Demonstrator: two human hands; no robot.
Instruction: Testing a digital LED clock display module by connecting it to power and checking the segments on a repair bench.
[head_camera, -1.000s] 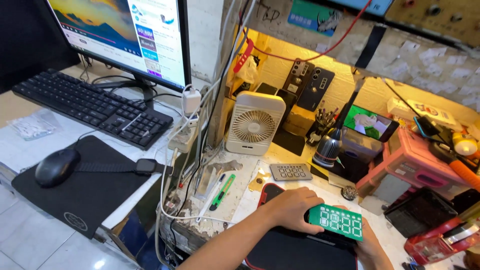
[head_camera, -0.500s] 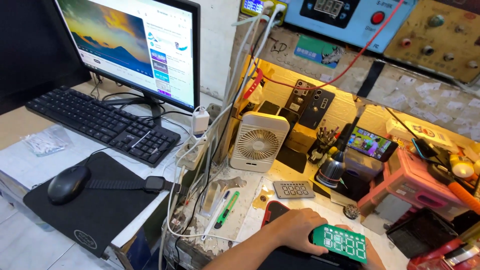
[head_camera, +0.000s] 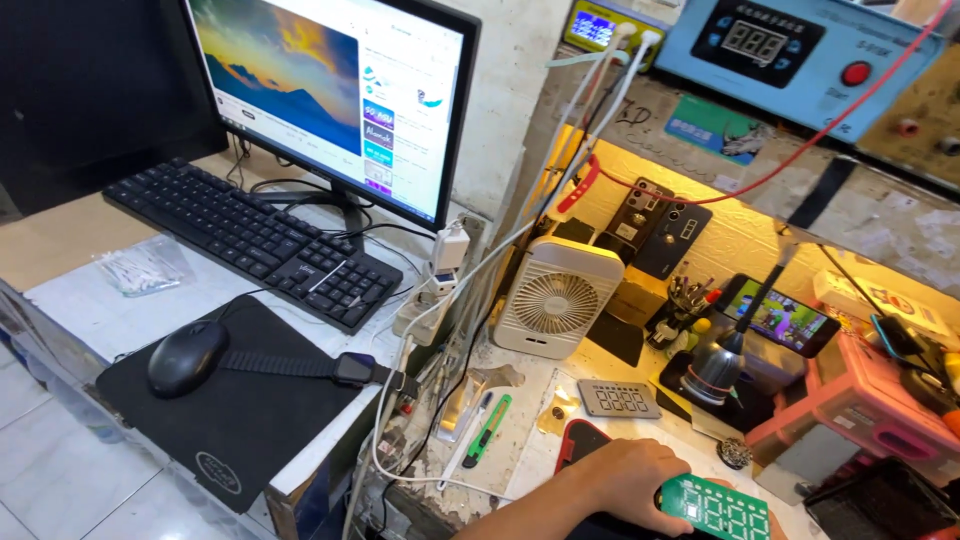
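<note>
The left hand (head_camera: 622, 482) rests curled over the left end of a green circuit board (head_camera: 715, 506) at the frame's bottom edge, gripping it; the right hand stays out of view.

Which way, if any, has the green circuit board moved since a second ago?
No. The green circuit board, held by the left hand, lies as before, below and right of the grey keypad; only the camera's view has shifted.

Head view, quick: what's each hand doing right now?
Left hand: closed on the green circuit board, gripping its left edge.
Right hand: hidden behind the board, cannot tell.
</note>
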